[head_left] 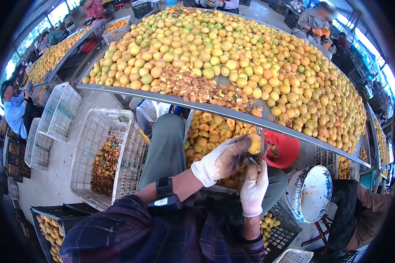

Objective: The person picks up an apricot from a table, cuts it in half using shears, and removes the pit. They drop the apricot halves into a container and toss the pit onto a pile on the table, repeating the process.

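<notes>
My left hand (pixel 226 161), in a stained white glove, is closed with a yellow apricot (pixel 255 143) between thumb and fingers. Close below it, my right hand (pixel 254 190), also gloved, is closed around a small knife whose thin blade (pixel 262 147) stands upright against the apricot's right side. The knife's handle is hidden in the fingers. Under both hands, a crate of halved apricots (pixel 204 136) sits between my knees. Just beyond is a metal table edge (pixel 197 105) with whole apricots (pixel 232 48) heaped behind it and a pile of brown apricot stones (pixel 184 85) near the edge.
A white crate (pixel 81 162) with brown scraps stands on the left, a red bucket (pixel 287 151) and a paint-marked white bucket (pixel 316 193) on the right. Black crates of apricots (pixel 50 232) are close to me. Other people (pixel 314 26) sit around the tables.
</notes>
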`<state>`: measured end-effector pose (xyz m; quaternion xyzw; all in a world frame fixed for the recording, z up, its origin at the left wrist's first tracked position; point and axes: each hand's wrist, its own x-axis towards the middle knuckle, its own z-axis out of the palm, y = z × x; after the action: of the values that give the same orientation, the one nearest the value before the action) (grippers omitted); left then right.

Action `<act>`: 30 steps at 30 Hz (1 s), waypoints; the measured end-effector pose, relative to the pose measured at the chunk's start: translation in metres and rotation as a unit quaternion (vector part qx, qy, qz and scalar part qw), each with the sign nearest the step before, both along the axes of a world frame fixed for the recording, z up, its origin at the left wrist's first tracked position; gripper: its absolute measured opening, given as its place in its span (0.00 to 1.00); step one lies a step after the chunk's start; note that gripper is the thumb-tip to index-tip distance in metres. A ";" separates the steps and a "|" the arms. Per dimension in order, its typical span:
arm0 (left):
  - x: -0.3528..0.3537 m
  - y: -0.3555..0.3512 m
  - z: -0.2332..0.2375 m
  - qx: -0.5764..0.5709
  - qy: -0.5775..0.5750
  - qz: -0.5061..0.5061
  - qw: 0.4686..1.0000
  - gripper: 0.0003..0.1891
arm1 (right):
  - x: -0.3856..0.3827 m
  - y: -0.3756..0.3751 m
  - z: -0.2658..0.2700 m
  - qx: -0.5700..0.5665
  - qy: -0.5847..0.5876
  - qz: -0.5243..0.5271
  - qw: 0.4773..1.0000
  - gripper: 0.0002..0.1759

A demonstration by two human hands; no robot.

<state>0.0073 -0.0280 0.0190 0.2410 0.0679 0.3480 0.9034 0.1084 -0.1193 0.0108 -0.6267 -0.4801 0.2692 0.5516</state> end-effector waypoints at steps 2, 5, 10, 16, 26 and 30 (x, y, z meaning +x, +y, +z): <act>0.003 -0.003 -0.007 -0.002 0.002 0.006 1.000 0.27 | -0.001 -0.001 0.000 -0.025 0.025 -0.011 0.999 0.22; 0.004 -0.009 -0.009 -0.008 0.006 0.010 1.000 0.27 | -0.005 0.000 0.001 0.022 -0.022 -0.049 0.998 0.22; -0.001 -0.007 0.004 0.051 0.004 0.007 0.999 0.28 | 0.000 -0.006 0.006 0.009 -0.025 -0.040 0.999 0.22; -0.005 -0.001 -0.001 0.138 0.093 -0.019 0.986 0.30 | 0.010 -0.016 0.025 -0.058 -0.075 0.020 0.995 0.20; 0.005 -0.016 -0.007 0.108 0.096 -0.048 0.988 0.31 | 0.013 -0.021 0.013 -0.078 0.154 0.032 0.984 0.24; 0.006 -0.020 -0.007 0.033 0.037 -0.027 0.998 0.31 | 0.014 -0.022 -0.003 -0.037 0.108 0.022 0.993 0.26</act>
<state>0.0135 -0.0482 0.0121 0.2851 0.0828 0.3164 0.9010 0.1224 -0.1411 0.0078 -0.6034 -0.4215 0.3651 0.5701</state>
